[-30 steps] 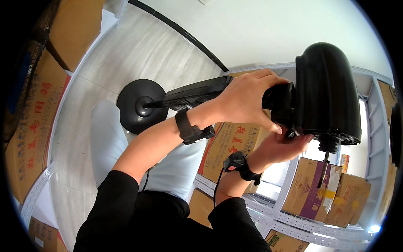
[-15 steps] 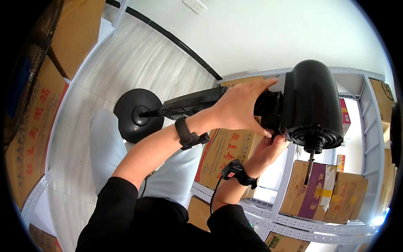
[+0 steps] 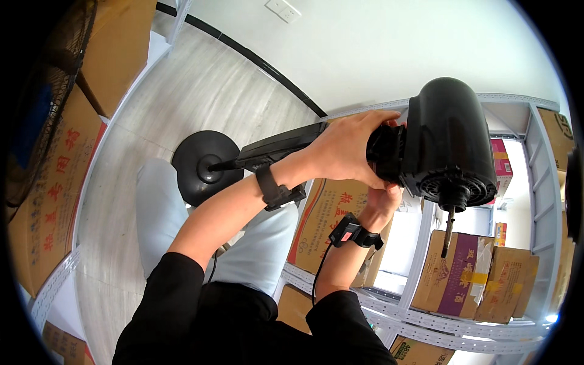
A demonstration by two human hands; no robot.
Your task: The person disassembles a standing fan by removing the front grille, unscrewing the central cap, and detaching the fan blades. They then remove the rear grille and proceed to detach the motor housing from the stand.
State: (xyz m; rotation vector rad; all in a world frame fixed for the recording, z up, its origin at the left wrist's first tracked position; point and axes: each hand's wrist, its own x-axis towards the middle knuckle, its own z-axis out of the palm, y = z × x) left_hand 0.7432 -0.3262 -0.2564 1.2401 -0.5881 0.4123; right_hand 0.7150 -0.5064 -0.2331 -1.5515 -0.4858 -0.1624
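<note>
A black pedestal fan stands before me, its motor head (image 3: 450,131) at the right and a bare metal shaft (image 3: 449,234) pointing out of it. No blades or grille sit on the shaft. From the head the black column (image 3: 280,146) runs left to a round base (image 3: 205,164) on the floor. My left hand (image 3: 350,148) is wrapped over the neck just behind the motor head. Beneath the same neck is my right hand (image 3: 385,198), its fingers bent up against the underside; its fingertips and whatever they pinch are mostly hidden.
A wire fan grille (image 3: 68,67) stands at the far left, by a cardboard box (image 3: 55,176). Metal shelving (image 3: 420,258) with several boxes, one with a purple band (image 3: 457,274), fills the right. A white wall (image 3: 389,55) rises beyond. My legs flank the fan's base.
My right hand has slid left and further under the neck, so its fingers show less. The motor head sits slightly higher in view. My left hand keeps its hold.
</note>
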